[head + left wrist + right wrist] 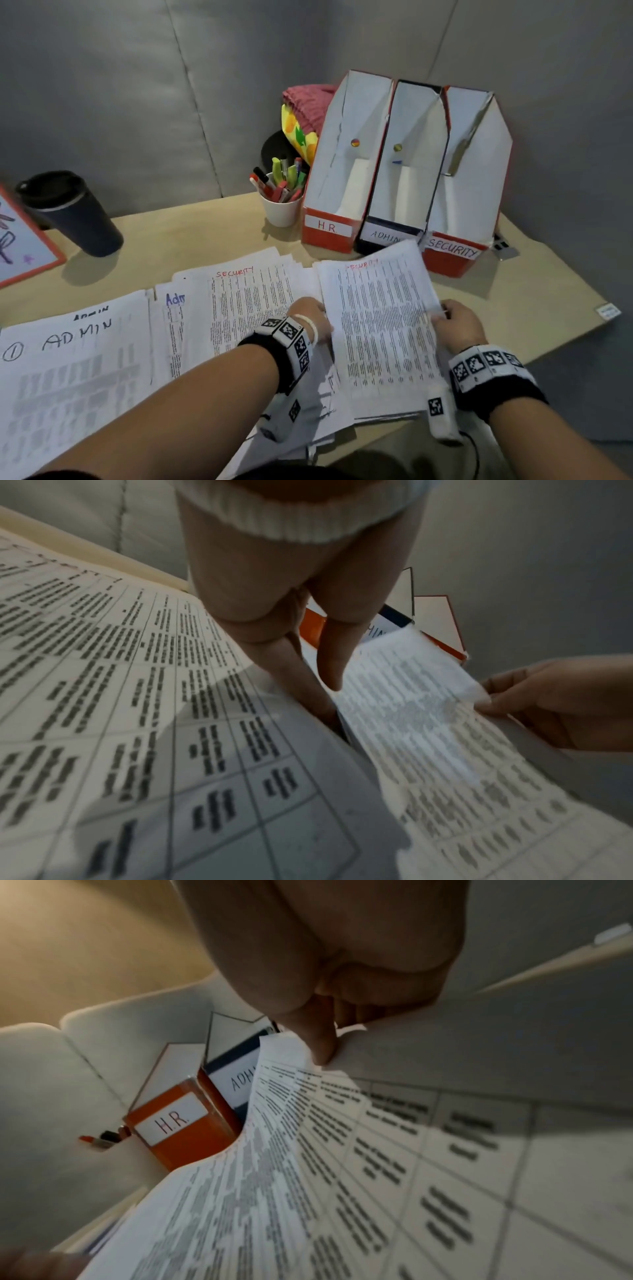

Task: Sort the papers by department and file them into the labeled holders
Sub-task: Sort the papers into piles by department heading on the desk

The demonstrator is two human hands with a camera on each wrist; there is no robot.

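Desk [212, 233] spanning mid-frame of the head view, tan, carrying everything. Loose spread of printed sheets [78, 370] across lower left, headed ADMIN, with a SECURITY-headed page [246, 301] at centre. Three magazine holders upper right, touching side by side: HR holder [329, 236] red, ADMIN holder [387, 240] dark, SECURITY holder [452, 257] red, none visibly loaded, though the bottoms are not fully visible. SECURITY stack [380, 329] lower centre-right, far edge tilted up toward the ADMIN and SECURITY holders, near edge low. Several sheets thick, so judged light but floppy, prone to fanning and sliding sheet over sheet; top page already bowing in the right wrist view. Travel mug [72, 212] left edge, pen cup [281, 205] just left of the HR holder, both well apart from the stack. Left hand [308, 318] on the stack's left edge, fingers [329, 666] extended along the paper with thumb side hidden, so clamp versus mere steadying cannot be told. Right hand [455, 325] pinching the right edge, thumb on top, fingers curled beneath. Best hold judged mid-length on both long edges, squeezing the whole thickness, squaring edges before dropping in short edge first.
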